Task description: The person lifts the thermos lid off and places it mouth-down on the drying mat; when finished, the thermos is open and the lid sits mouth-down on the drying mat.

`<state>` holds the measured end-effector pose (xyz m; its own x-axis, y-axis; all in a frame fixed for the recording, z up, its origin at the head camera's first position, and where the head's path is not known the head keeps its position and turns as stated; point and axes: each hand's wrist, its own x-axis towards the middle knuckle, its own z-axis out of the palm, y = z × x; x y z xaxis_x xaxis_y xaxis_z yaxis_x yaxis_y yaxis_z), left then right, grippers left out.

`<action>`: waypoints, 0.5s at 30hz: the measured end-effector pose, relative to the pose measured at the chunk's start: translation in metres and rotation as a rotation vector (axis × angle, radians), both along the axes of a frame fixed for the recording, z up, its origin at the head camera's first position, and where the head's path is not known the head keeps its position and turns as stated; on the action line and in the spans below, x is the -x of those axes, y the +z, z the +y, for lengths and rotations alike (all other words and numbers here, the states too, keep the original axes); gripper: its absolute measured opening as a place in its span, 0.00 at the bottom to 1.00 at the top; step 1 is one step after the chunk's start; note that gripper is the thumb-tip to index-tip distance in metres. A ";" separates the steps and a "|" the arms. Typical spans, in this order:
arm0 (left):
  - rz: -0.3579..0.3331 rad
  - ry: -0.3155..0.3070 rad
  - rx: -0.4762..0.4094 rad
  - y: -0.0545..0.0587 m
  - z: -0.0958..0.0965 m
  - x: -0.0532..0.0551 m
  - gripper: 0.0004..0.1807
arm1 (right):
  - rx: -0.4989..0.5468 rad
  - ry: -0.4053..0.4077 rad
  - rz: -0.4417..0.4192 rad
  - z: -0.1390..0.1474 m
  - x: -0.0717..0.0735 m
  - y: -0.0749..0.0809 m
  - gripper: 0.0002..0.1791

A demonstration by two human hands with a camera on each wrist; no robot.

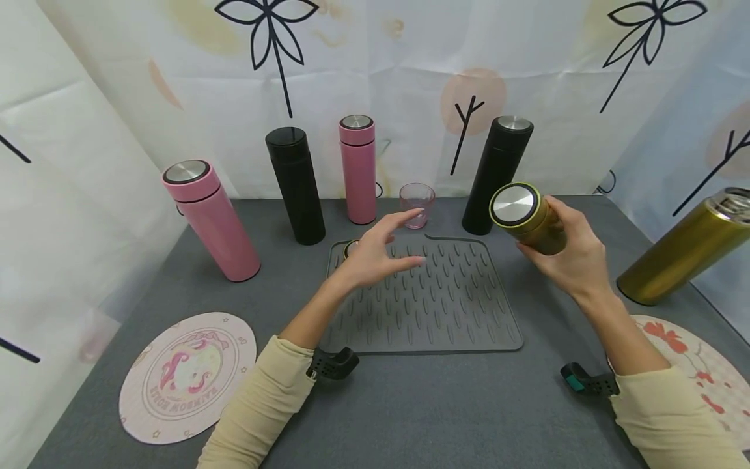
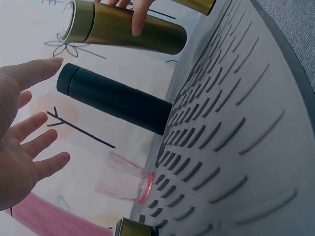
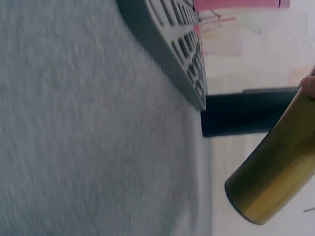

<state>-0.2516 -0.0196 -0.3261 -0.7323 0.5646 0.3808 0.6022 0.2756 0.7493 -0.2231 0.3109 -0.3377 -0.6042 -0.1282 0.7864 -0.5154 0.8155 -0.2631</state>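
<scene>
Before me the grey desk (image 1: 457,410) carries a ribbed mat (image 1: 445,306), with round placemats (image 1: 187,378) (image 1: 703,371) on my left and right; farther back stand two pink flasks (image 1: 217,225) (image 1: 358,176), two black flasks (image 1: 295,189) (image 1: 498,176), a small glass (image 1: 416,208) and a gold flask (image 1: 682,251).

From the head view we look forward and down; our two wrist views, nearer and tilted sideways, share the held gold thermos (image 3: 278,167).

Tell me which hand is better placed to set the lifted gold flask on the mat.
Probably the right hand: it grips the gold flask, raised right of the mat in the head view. The left hand appears over the mat but empty, so it would need a handover.
</scene>
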 end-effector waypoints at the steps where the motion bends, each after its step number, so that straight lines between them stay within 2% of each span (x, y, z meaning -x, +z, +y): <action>1: -0.001 -0.004 -0.001 0.000 0.001 -0.001 0.41 | -0.006 0.004 0.001 -0.003 -0.001 0.000 0.53; 9: 0.026 -0.024 -0.033 0.003 0.003 -0.005 0.40 | -0.080 0.070 0.012 -0.026 -0.010 0.002 0.53; 12: 0.069 -0.026 -0.036 0.003 0.004 -0.007 0.40 | -0.143 0.092 0.018 -0.035 -0.013 0.004 0.53; 15: 0.147 -0.035 -0.021 0.004 0.007 -0.011 0.40 | -0.199 0.110 0.029 -0.042 -0.016 0.004 0.53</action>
<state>-0.2407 -0.0122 -0.3220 -0.6479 0.5792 0.4947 0.7149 0.2380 0.6575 -0.2069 0.2686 -0.3339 -0.5551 -0.3469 0.7560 -0.6094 0.7882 -0.0859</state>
